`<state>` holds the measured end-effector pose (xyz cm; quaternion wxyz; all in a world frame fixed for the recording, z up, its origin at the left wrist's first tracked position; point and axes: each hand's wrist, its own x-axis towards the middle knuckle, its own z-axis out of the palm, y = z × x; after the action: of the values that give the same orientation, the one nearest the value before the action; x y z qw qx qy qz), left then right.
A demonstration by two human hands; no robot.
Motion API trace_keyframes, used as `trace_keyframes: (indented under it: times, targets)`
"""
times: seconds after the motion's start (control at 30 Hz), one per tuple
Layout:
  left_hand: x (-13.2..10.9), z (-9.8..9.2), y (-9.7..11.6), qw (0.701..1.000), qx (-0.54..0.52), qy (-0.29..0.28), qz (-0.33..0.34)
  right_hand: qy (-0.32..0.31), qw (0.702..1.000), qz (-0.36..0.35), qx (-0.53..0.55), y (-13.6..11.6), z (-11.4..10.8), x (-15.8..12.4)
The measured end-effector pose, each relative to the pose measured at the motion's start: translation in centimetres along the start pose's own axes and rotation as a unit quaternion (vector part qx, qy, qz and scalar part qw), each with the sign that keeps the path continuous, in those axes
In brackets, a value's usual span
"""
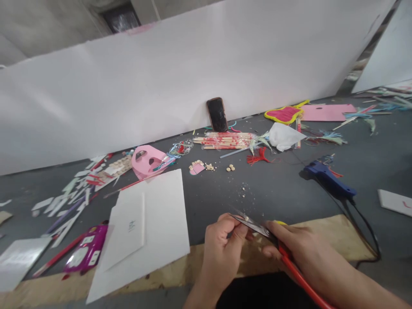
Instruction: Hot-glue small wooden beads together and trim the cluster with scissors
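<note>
My right hand [294, 244] is wrapped round a pair of red-handled scissors [254, 225], its blades pointing left. Close against the blades, my left hand [222, 244] has thumb and fingertips pinched together; what sits between them is too small and hidden to name. Small pale crumbs [243, 193] lie on the dark table just beyond the blade tips. Farther back are little cream-coloured clusters [231, 168] and a small pink piece [197, 168] edged with cream bits.
A blue glue gun [331, 178] with a black cord lies right. White sheets [164, 214] and a purple pack [86, 249] lie left. A phone [217, 113] leans on the white partition behind bundled sticks [225, 140]. Brown paper [334, 236] lines the front edge.
</note>
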<state>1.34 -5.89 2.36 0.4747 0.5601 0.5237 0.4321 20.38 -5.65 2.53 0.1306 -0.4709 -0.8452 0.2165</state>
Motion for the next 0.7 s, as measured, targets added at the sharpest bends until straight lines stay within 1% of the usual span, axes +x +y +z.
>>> trace_keyframes:
  times: [0.13, 0.2, 0.37, 0.5, 0.57, 0.7]
  targets:
    - [0.6, 0.1, -0.1, 0.998, -0.046, 0.014, -0.031, -0.048, 0.998, 0.045, 0.014, -0.9, -0.5, 0.5]
    - [0.8, 0.1, 0.0, 0.998, -0.057, 0.017, -0.034, -0.065, 0.996, 0.06, 0.014, -1.3, -0.8, 0.9]
    - [1.4, -0.3, 0.1, 0.998, -0.057, 0.024, -0.03, -0.062, 0.996, 0.052, -0.022, -1.7, -1.5, 1.8]
    - [1.7, -0.4, -0.6, 0.997, -0.056, 0.032, -0.032, -0.074, 0.993, 0.064, -0.071, -1.6, -1.7, 2.5]
    - [1.9, -0.4, -1.0, 0.997, -0.056, 0.038, -0.033, -0.085, 0.991, 0.074, -0.066, -1.6, -1.8, 2.7]
    - [2.0, -0.4, -1.5, 0.997, -0.046, 0.047, -0.033, -0.1, 0.992, 0.077, -0.018, -1.8, -2.0, 3.2]
